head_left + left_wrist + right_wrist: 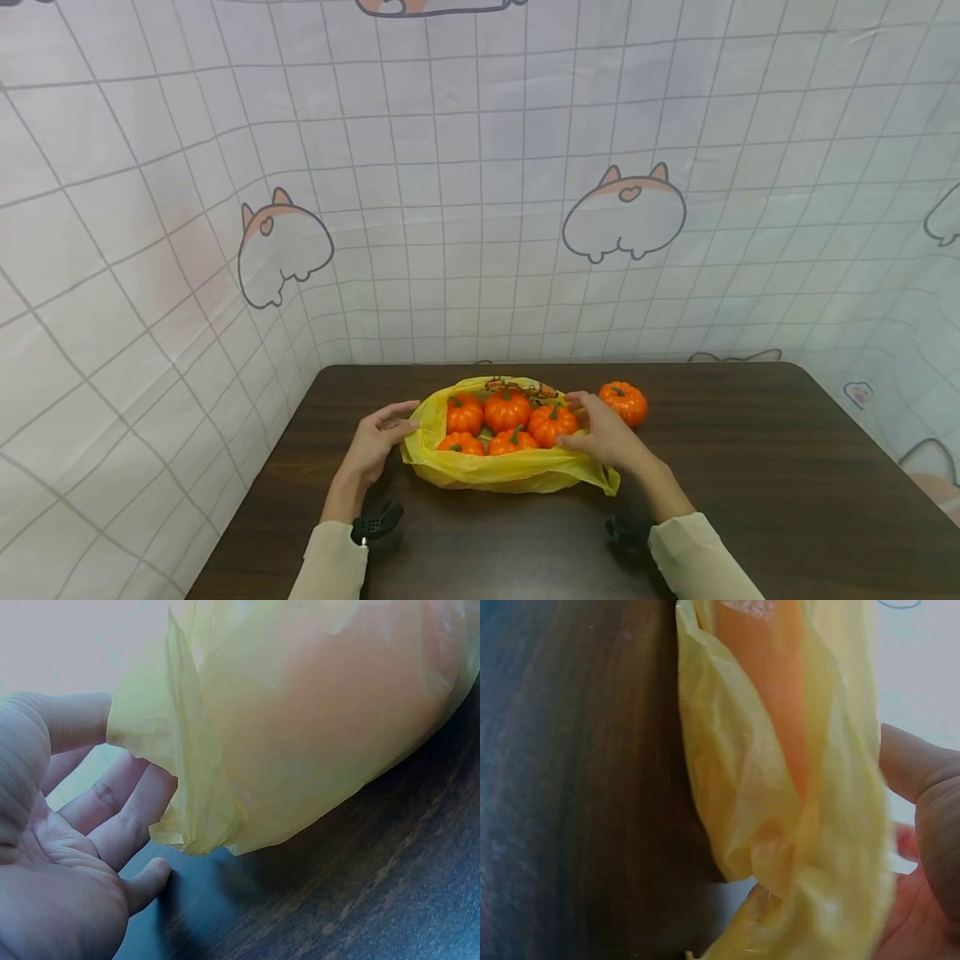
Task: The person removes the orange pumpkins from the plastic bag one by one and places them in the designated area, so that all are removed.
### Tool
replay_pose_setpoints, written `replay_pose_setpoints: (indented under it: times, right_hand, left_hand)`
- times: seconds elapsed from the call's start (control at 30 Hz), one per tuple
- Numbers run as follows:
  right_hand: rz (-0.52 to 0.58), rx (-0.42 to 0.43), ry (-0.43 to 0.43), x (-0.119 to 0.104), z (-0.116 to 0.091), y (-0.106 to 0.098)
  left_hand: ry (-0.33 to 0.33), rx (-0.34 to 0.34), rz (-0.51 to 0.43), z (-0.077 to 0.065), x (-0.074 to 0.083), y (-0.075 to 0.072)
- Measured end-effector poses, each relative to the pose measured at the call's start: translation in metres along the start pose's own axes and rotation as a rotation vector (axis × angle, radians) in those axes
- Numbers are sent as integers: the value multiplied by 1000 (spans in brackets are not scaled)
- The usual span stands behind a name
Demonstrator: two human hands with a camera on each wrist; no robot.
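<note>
A yellow plastic bag (495,477) lies on the table with its mouth spread wide, and several small orange pumpkins (507,411) with green stems show inside. At the bag's left side is my left hand (372,442); in the left wrist view its fingers reach behind the loose edge of the bag (300,727) while the thumb stays apart. My right hand (606,432) is spread at the right side, its fingertips at the bag's rim beside a pumpkin. In the right wrist view the crumpled bag (742,765) hides much of that hand. Another pumpkin (624,403) sits outside, just beyond the right hand.
The dark wooden table (750,467) extends to both sides and in front of the bag. Behind it hangs a white gridded cloth (465,208) with cartoon animal prints, which also runs along the left and right. A dark band (377,522) circles the left wrist.
</note>
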State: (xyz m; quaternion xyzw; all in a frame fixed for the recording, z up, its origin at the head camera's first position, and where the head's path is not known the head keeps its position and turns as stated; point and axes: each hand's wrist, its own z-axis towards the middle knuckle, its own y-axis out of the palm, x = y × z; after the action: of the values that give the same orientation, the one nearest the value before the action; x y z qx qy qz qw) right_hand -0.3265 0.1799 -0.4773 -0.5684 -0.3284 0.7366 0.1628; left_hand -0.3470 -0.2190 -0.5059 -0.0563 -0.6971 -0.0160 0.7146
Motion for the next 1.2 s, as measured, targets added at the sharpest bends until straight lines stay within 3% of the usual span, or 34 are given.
replay_pose_setpoints:
  times: [0.37, 0.7, 1.2]
  right_hand:
    - [-73, -8, 10, 6, 1, 9]
    - [-61, 19, -12, 13, 3, 11]
    - [23, 33, -49, 5, 0, 0]
  left_hand:
    - [-5, -19, 0, 1, -1, -1]
    - [-6, -9, 5, 0, 0, -1]
    - [-10, -13, 0, -1, 0, -1]
